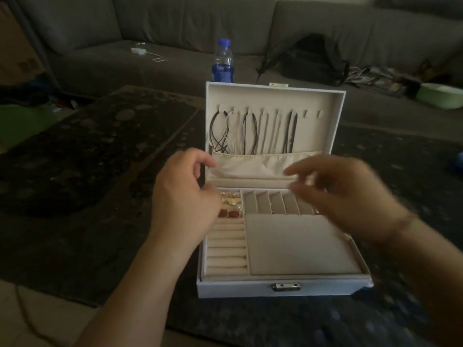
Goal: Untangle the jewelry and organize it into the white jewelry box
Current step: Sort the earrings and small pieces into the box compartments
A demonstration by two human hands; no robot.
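Dim room, motion-blurred right hand (348, 196)

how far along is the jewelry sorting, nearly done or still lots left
Looks far along. Done: several necklaces hang from the hooks in the lid of the white jewelry box, tails tucked into the pouch, and earrings fill the back-left compartments. In hand: the left hand and blurred right hand hover over the tray; whether either holds anything is unclear. Left: the ring rolls look bare.

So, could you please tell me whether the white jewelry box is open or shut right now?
Open. The white jewelry box has its lid standing upright, with necklaces hanging inside it and the tray compartments exposed below.
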